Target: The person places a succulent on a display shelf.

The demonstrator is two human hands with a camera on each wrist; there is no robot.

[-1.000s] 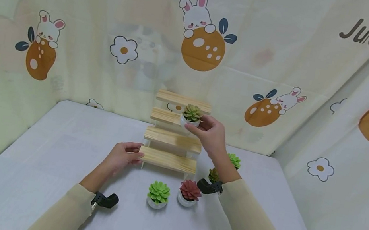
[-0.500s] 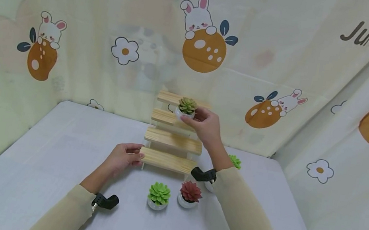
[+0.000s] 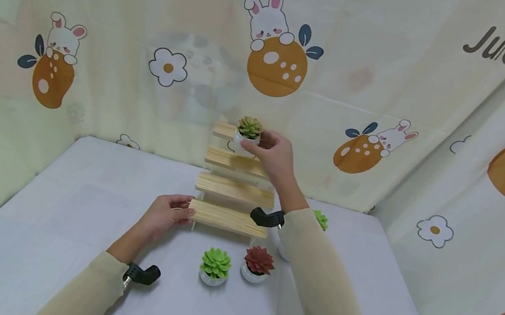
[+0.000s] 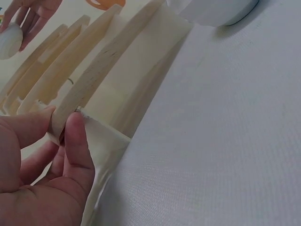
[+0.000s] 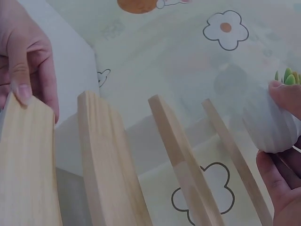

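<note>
A green potted succulent (image 3: 249, 129) in a white ribbed pot is pinched by my right hand (image 3: 276, 157) in front of the top tier of a wooden shelf stand (image 3: 229, 219). In the right wrist view its pot (image 5: 269, 122) is apart from the top board, with thumb and fingers on either side. My left hand (image 3: 167, 215) grips the left end of the stand's lowest board. The left wrist view shows that board (image 4: 89, 77) between thumb and fingers. On the table before the stand sit a bright green succulent (image 3: 215, 264) and a red succulent (image 3: 258, 260).
Another bright green succulent (image 3: 320, 219) stands right of the stand, partly behind the right sleeve (image 3: 319, 267). A further white pot (image 3: 284, 252) is mostly hidden by that sleeve. Behind the stand hangs a printed curtain (image 3: 180, 113) at the back edge of the white table (image 3: 92, 198).
My right hand has carried the potted succulent up and to the left, from the second-highest board's level to the top board's. My left hand stays on the lowest board.
</note>
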